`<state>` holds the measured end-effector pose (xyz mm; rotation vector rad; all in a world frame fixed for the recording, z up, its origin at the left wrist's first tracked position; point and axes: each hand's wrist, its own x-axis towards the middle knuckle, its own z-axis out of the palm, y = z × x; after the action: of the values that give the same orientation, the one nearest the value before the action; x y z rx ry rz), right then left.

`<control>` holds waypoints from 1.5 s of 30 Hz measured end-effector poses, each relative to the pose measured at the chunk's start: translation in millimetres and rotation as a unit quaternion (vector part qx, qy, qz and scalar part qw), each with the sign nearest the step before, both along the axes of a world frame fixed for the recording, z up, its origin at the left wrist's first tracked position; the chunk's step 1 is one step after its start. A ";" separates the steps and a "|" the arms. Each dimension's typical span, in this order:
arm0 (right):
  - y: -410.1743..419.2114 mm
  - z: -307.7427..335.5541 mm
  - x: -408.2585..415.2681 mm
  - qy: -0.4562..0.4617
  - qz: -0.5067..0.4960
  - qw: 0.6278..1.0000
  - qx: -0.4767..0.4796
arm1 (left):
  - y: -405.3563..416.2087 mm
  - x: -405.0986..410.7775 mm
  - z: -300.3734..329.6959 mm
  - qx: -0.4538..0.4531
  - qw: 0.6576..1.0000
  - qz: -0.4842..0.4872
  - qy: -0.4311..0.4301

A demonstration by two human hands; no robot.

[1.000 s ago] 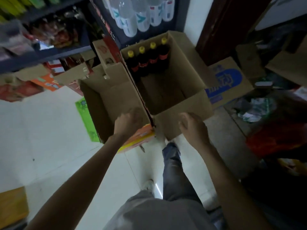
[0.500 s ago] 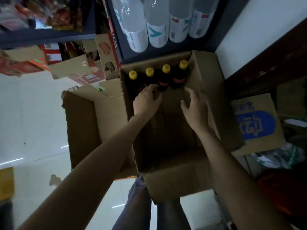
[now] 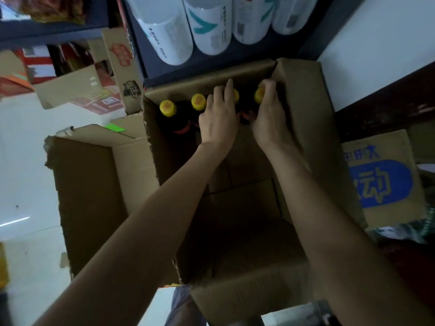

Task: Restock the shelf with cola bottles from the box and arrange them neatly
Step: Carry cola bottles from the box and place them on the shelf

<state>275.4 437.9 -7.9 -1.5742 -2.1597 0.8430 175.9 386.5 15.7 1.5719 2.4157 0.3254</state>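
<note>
Reaching into the box [image 3: 303,142] for two cola bottles at once.

Head view: four yellow-capped bottles stand upright along the far wall. Left hand [image 3: 219,118] curls round the third bottle [image 3: 236,96], its cap showing past the fingers; right hand [image 3: 268,118] clenches the fourth bottle [image 3: 259,95] in the corner. Two bottles [image 3: 167,108] left of the hands stand untouched. Lift looks straight up, toward the shelf [image 3: 150,55] just beyond.

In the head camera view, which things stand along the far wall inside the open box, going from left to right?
First cola bottle → second cola bottle → left hand, over a third yellow cap → right hand, its fingers curled round the fourth bottle's cap → the box's right wall.
</note>
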 end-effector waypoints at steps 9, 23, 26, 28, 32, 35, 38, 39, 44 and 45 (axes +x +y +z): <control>-52.7 15.2 29.3 0.055 -0.059 0.993 0.086 | -32.2 -10.4 -9.1 0.131 0.991 -0.028 -0.014; -236.4 177.7 81.3 0.270 -0.195 0.941 0.052 | -170.4 10.4 155.0 0.166 0.874 -0.151 -0.430; -292.3 209.5 91.9 0.268 -0.272 0.921 0.081 | -200.7 17.1 182.3 0.152 0.846 -0.226 -0.458; -330.3 221.7 96.9 0.240 -0.319 0.911 0.099 | -219.8 22.4 196.5 0.131 0.832 -0.267 -0.469; -405.9 236.5 102.3 0.184 -0.423 0.882 0.092 | -251.8 42.9 214.5 0.090 0.781 -0.361 -0.502; -465.2 240.7 110.4 0.142 -0.485 0.857 0.096 | -277.0 69.6 219.5 0.062 0.735 -0.435 -0.516; -524.4 242.6 117.6 0.110 -0.556 0.819 0.090 | -309.6 101.2 225.4 -0.002 0.696 -0.498 -0.517; -543.6 242.9 119.3 0.105 -0.581 0.802 0.090 | -321.2 111.4 226.6 -0.019 0.685 -0.521 -0.509; -637.4 245.8 129.3 0.083 -0.687 0.717 0.083 | -389.9 157.4 233.9 -0.053 0.638 -0.594 -0.486; -656.9 246.2 131.7 0.078 -0.700 0.704 0.090 | -406.2 165.9 235.4 -0.059 0.631 -0.603 -0.484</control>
<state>407.1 -219.0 238.3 -2.1979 -0.3992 0.1614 341.8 -19.7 251.1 1.8217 0.3418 0.4910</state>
